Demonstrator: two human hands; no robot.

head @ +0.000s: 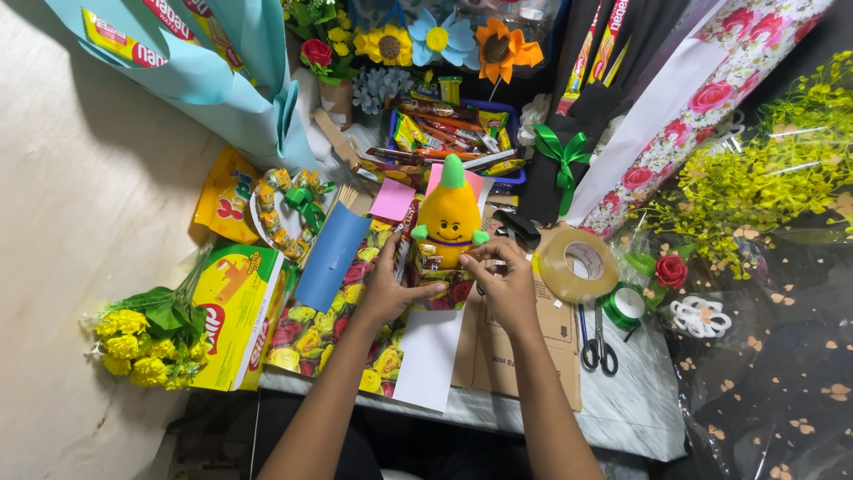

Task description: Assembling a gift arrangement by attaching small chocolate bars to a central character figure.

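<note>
Plush toy (451,213): stood on the table (622,409), between left hand (388,289) and right hand (508,286).
Tape roll (579,265): lay right of the right hand.
Scissors (597,342): lay before the tape roll.
Snack tray (449,133): sat behind the plush toy.
Snack box (235,316): lay left of the left hand.

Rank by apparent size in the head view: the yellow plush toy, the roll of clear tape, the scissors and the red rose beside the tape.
1. Yellow plush toy, largest.
2. Roll of clear tape and scissors: too alike in extent to rank; the tape covers more area, the scissors are thin.
3. Red rose, smallest.
</note>
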